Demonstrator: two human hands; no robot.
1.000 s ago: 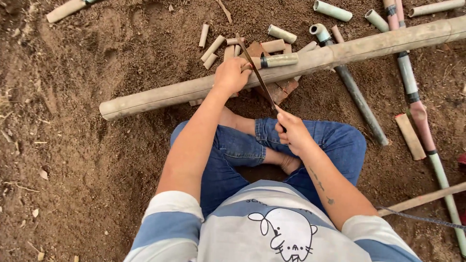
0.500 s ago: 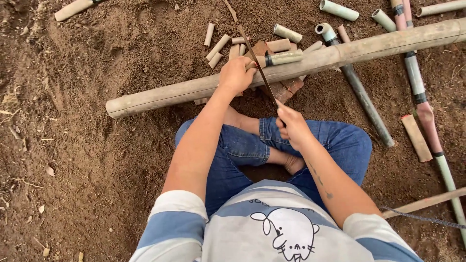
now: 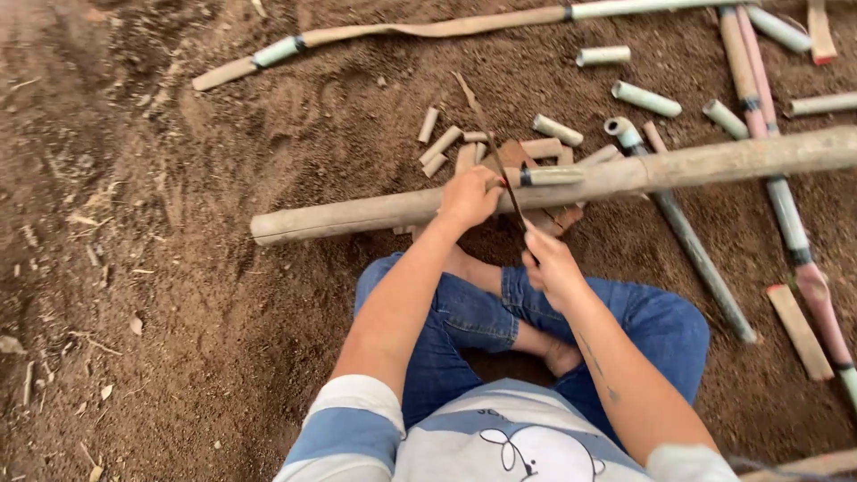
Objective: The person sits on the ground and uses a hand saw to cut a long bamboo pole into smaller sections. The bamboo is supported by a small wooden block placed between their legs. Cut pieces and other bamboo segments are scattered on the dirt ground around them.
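I sit cross-legged on bare soil in blue jeans. A long pale bamboo pole (image 3: 375, 212) lies across in front of my legs. My left hand (image 3: 469, 195) presses a short bamboo piece (image 3: 549, 176) down on the pole. My right hand (image 3: 553, 266) grips the handle of a thin dark saw blade (image 3: 489, 143), which slants up and away across the short piece, its tip reaching past the pole.
Several cut bamboo stubs (image 3: 442, 143) lie just behind the pole. More short tubes (image 3: 644, 98) and long poles (image 3: 786, 214) are scattered at the right. Another long pole (image 3: 428, 27) lies at the top. A flat wood slat (image 3: 799, 332) rests at right.
The view has shifted so the pole and hands sit lower in frame. The saw has moved slightly along its slant; both hands keep their hold.
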